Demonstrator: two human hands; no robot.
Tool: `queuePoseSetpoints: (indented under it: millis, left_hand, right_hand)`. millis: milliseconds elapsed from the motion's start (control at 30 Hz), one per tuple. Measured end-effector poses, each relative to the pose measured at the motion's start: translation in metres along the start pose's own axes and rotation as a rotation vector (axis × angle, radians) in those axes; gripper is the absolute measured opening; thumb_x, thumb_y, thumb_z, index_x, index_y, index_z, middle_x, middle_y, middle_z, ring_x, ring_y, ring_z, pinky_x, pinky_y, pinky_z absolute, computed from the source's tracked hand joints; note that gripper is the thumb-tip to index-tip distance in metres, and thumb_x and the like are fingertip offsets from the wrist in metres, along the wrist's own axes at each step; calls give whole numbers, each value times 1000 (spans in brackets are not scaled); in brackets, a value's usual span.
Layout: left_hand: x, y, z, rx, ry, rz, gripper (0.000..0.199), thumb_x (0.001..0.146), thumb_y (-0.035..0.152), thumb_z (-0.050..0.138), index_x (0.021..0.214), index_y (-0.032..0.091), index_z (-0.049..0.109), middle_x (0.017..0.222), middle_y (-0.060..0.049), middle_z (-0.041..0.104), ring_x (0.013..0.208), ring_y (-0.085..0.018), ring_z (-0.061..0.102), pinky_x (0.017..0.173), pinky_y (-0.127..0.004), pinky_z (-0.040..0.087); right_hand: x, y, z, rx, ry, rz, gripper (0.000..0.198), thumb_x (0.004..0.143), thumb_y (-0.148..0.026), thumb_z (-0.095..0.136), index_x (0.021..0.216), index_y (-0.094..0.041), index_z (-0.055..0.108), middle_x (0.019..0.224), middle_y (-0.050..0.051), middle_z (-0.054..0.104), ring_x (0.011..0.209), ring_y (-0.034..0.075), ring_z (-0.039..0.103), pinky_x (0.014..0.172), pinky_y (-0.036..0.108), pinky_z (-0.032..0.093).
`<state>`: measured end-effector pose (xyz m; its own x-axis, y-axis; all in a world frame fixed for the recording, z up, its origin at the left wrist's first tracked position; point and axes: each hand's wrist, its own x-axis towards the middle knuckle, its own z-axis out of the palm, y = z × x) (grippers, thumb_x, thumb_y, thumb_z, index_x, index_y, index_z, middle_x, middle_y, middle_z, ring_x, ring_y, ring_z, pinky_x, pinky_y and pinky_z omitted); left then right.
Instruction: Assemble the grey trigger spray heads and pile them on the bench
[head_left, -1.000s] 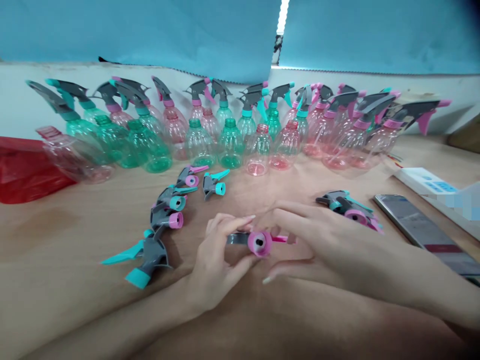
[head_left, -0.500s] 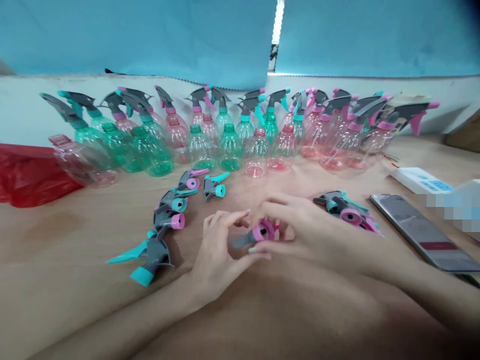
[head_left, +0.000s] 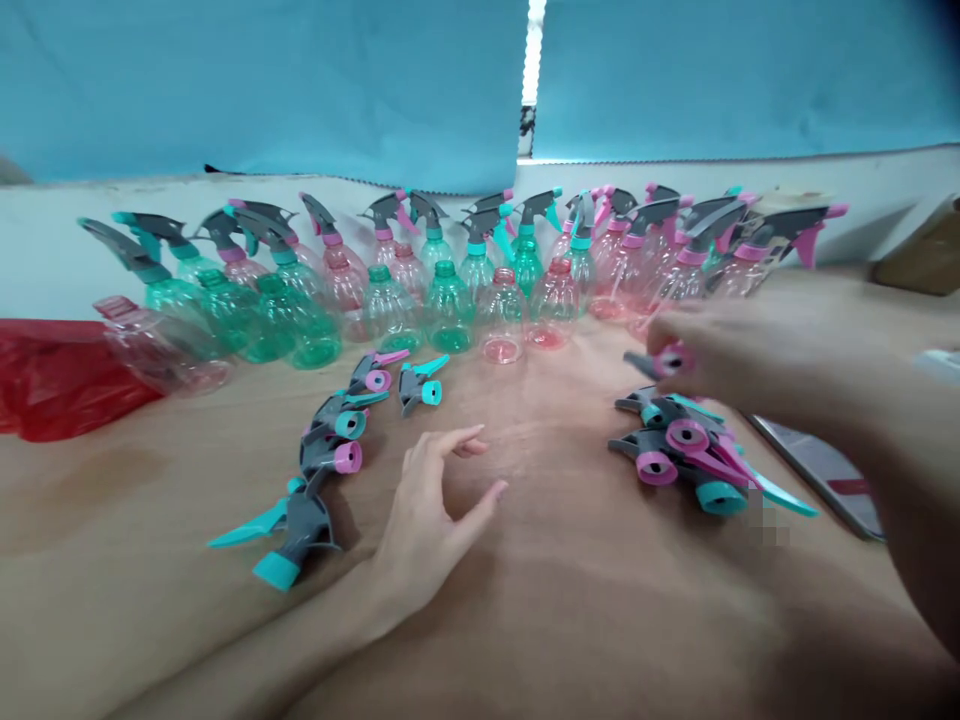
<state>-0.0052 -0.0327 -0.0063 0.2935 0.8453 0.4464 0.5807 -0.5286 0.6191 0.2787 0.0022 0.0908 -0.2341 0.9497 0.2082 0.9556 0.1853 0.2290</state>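
My right hand (head_left: 750,355), smeared by motion, grips a grey trigger sprayer head with a pink collar (head_left: 672,358). It is above a pile of grey, pink and turquoise sprayer heads (head_left: 686,436) on the right of the table. My left hand (head_left: 431,505) rests near the middle, holding nothing, its thumb and fingers apart in a C shape. To its left lie several more sprayer heads, the nearest one grey with a turquoise collar (head_left: 304,530). A small grey and turquoise sprayer head (head_left: 420,387) lies just beyond my left fingers.
Clear pink and green bottles (head_left: 451,315) stand in rows along the back, many with sprayer heads on. A red plastic bag (head_left: 67,380) lies at the left beside a tilted pink bottle (head_left: 161,345). A phone (head_left: 821,475), partly covered by my right arm, lies at the right.
My right hand has moved right with the pink-collared sprayer head, away from my left hand. My left hand has stayed near the middle. More of the right-hand pile now shows.
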Motion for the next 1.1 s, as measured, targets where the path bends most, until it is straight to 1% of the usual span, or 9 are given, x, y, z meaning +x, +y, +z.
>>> queuePoseSetpoints:
  millis: [33,100,167,500,667,800,867,1000,1100]
  left_hand:
    - [0,0,0,1,-4,-4,40,83,21,59,118,25,41,103,-5,57,100,-22,56,92,-44,40]
    - [1,0,-1,3,-11,-14,39,83,20,58,117,25,41,102,-5,57,100,-22,56,90,-44,41]
    - [1,1,-1,6,-16,-10,38,83,19,58,117,25,42,102,-5,57,99,-22,56,89,-43,42]
    - [7,-6,-6,124,-42,9,24,86,19,54,109,23,49,103,-4,59,100,-22,56,87,-40,43]
    - [34,-19,-30,394,-58,24,23,88,18,48,111,18,51,108,-8,59,105,-26,53,89,-44,41]
    - [60,-34,-49,525,-137,61,32,85,17,51,117,15,51,117,-14,55,115,-31,47,93,-49,38]
    - [71,-42,-52,548,-196,92,34,82,14,53,115,17,54,117,-13,56,119,-32,44,97,-50,35]
    - [84,-54,-48,569,-306,155,33,76,9,55,106,22,59,110,-8,60,118,-30,45,102,-48,31]
    - [90,-61,-42,585,-338,164,32,76,11,54,106,20,61,104,-9,61,112,-31,49,99,-50,32]
  right_hand:
    - [-3,-7,3,-5,-46,-37,4,65,-20,62,68,-19,60,64,2,60,57,15,52,49,29,24]
    - [-8,-22,5,-5,-96,-104,19,75,-15,46,70,-18,64,66,5,62,58,13,53,50,31,20]
    - [-12,-32,4,-8,-135,-127,24,76,-11,43,69,-16,65,65,7,63,57,13,52,49,32,17]
    - [0,-23,3,8,-279,-76,25,79,-42,54,82,-21,68,73,9,67,53,18,55,43,28,15]
    - [-1,-31,4,121,-191,-137,23,81,-38,52,86,-21,66,76,10,66,63,23,59,43,27,28]
    - [13,-40,18,183,-133,-277,32,86,-41,48,104,-19,63,103,12,64,89,27,59,65,36,43]
    - [21,-43,28,192,-166,-304,32,87,-39,50,110,-19,60,110,11,61,96,26,58,71,35,44]
    - [24,-39,40,174,-278,-264,25,86,-36,54,104,-20,62,98,8,64,82,22,62,66,35,48]
    - [21,-28,43,158,-332,-212,23,90,-35,52,104,-19,60,101,6,63,84,17,61,72,35,51]
